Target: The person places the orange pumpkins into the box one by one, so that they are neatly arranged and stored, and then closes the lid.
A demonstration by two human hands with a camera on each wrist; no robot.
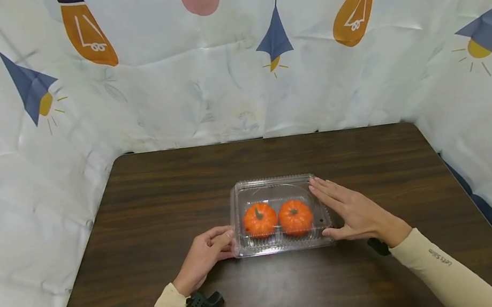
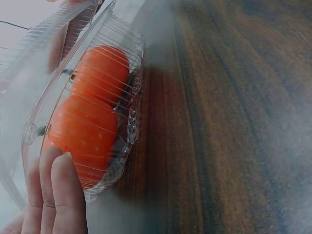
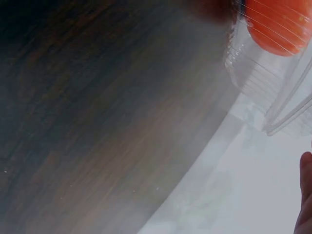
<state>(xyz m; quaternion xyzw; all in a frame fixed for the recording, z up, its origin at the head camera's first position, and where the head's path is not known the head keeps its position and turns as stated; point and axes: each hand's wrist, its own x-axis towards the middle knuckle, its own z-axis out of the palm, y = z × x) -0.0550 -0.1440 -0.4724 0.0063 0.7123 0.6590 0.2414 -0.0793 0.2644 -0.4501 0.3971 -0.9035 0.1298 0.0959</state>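
Note:
A clear plastic clamshell container [image 1: 276, 185] sits on the table with two small orange pumpkins inside. The left pumpkin [image 1: 260, 220] and the right pumpkin [image 1: 295, 218] lie side by side, each with a green stem. My left hand [image 1: 206, 252] is at the container's left edge; its fingers [image 2: 68, 190] reach out straight along the ribbed wall in the left wrist view. Along the right side my right hand [image 1: 353, 209] rests with straight fingers, fingertips at the far right corner and thumb near the front right corner. Only a fingertip of it shows in the right wrist view.
The dark wood-grain table [image 1: 173, 187] extends around the container on every side. White sheeting [image 1: 216, 93] printed with lamps and bulbs hangs behind the table and down both sides. Dark wrist straps [image 1: 204, 301] sit at the sleeve cuffs.

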